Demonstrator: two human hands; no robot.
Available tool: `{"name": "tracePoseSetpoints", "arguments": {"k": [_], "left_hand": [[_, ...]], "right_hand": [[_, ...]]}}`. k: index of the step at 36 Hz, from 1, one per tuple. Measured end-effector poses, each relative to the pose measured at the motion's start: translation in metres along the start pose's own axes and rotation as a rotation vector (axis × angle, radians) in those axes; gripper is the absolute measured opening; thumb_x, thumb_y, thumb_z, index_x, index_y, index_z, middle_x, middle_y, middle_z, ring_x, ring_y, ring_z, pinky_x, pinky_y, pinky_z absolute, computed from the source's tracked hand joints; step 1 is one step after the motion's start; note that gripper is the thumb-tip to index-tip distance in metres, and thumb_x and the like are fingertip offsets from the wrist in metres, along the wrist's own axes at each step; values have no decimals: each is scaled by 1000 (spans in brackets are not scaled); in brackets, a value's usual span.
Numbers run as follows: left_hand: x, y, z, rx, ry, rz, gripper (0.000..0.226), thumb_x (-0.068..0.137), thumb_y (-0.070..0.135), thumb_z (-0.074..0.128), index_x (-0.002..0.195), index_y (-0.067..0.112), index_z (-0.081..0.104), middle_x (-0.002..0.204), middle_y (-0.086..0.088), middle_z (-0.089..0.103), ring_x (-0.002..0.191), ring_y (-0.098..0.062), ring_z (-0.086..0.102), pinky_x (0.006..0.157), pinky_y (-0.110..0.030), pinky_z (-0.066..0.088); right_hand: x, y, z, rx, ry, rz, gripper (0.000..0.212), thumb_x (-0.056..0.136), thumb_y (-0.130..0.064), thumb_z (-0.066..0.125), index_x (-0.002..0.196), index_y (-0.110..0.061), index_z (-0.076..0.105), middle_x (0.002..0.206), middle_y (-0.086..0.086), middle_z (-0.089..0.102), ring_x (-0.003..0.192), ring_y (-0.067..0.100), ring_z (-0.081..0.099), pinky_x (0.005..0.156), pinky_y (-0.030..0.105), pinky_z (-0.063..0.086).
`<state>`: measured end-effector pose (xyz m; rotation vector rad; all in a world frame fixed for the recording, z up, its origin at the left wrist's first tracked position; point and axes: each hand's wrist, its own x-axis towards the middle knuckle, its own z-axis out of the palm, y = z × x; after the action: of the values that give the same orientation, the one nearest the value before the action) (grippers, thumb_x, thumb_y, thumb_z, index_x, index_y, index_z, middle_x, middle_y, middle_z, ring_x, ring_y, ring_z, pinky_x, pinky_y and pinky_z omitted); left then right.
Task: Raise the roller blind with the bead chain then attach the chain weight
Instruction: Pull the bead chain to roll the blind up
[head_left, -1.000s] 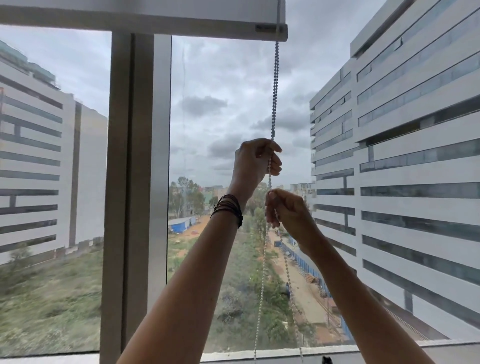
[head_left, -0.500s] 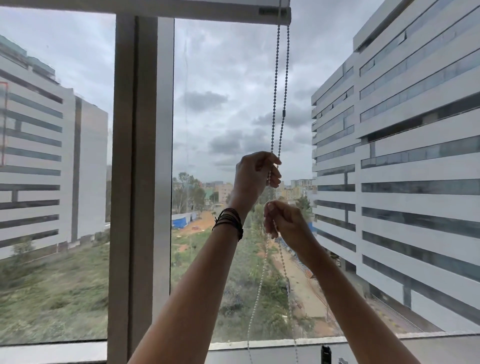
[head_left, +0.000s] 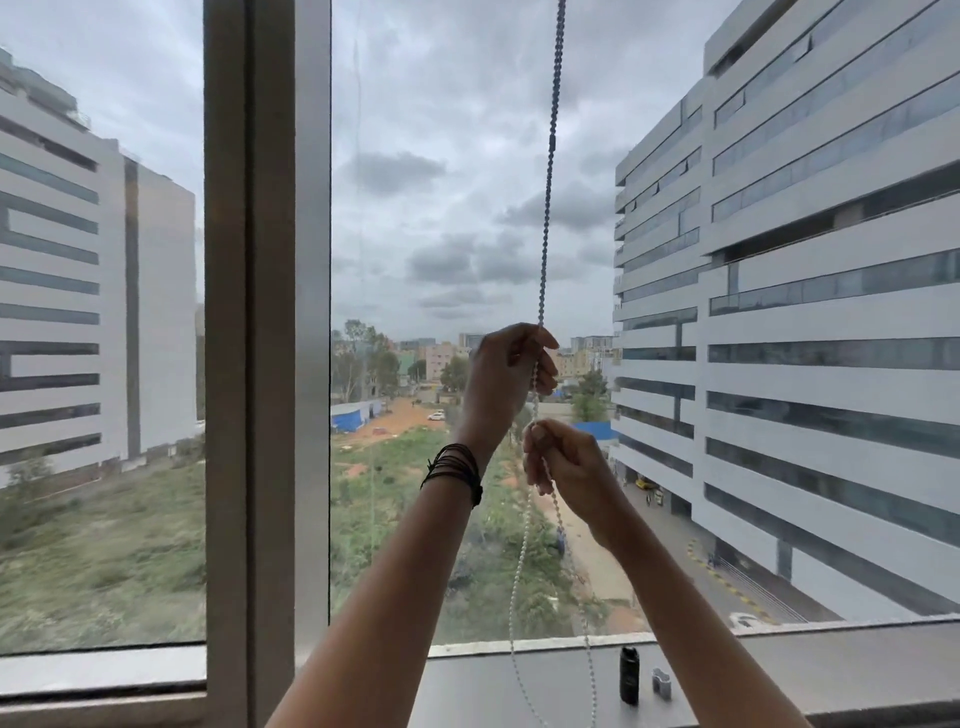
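Observation:
A grey bead chain (head_left: 548, 171) hangs from above the frame down the middle of the window pane. My left hand (head_left: 506, 374), with dark bands on its wrist, is closed around the chain. Just below it my right hand (head_left: 563, 460) also grips the chain, and the two strands fall from it to the sill. A black cylindrical chain weight (head_left: 628, 674) stands upright on the window sill (head_left: 831, 670). The roller blind itself is out of view above the frame.
A small grey clip-like piece (head_left: 661, 682) lies on the sill just right of the weight. A wide grey window mullion (head_left: 267, 338) stands to the left of my arms. Buildings and open ground show through the glass.
The blind's bottom bar has risen out of the top of the view. Both hands sit lower in the frame, still on the chain, and the sill with the black weight now shows.

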<state>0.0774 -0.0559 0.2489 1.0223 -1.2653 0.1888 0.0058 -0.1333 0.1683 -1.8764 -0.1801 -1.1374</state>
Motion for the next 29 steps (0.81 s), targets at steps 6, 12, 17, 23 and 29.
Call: {"name": "tracePoseSetpoints", "arguments": {"k": [6, 12, 17, 23, 29], "left_hand": [[-17, -7, 5, -51, -4, -7, 22, 95, -6, 43, 85, 2, 61, 59, -10, 58, 47, -13, 56, 50, -24, 51], [-32, -22, 10, -55, -22, -42, 21, 96, -3, 45, 84, 4, 61, 60, -8, 59, 50, -19, 56, 50, -24, 52], [-46, -38, 13, -70, -26, -71, 26, 96, -3, 44, 80, 8, 61, 58, -5, 59, 47, -9, 57, 49, -20, 51], [-61, -50, 16, -69, -13, -87, 22, 96, 1, 45, 83, 5, 62, 59, -6, 59, 47, -7, 57, 50, -18, 50], [-74, -64, 15, -81, -13, -110, 24, 94, -6, 44, 84, 5, 61, 58, -5, 60, 48, -8, 57, 50, -18, 50]], "right_hand": [[-18, 8, 0, -48, 35, 19, 32, 98, -2, 37, 72, -13, 53, 48, -3, 56, 38, 9, 42, 40, 15, 35], [-35, 19, -1, -85, 52, 45, 29, 98, -3, 38, 73, -10, 53, 52, 4, 54, 43, 18, 42, 42, 24, 35], [-49, 29, 1, -87, 52, 82, 30, 97, 1, 36, 73, -8, 52, 52, 5, 53, 44, 18, 43, 41, 23, 35], [-62, 41, 4, -92, 56, 102, 29, 97, 2, 36, 74, -5, 51, 55, 13, 51, 46, 21, 43, 41, 23, 34], [-73, 58, 7, -110, 42, 94, 27, 96, 5, 36, 74, 2, 51, 53, 5, 54, 44, 21, 44, 43, 24, 38]]}}
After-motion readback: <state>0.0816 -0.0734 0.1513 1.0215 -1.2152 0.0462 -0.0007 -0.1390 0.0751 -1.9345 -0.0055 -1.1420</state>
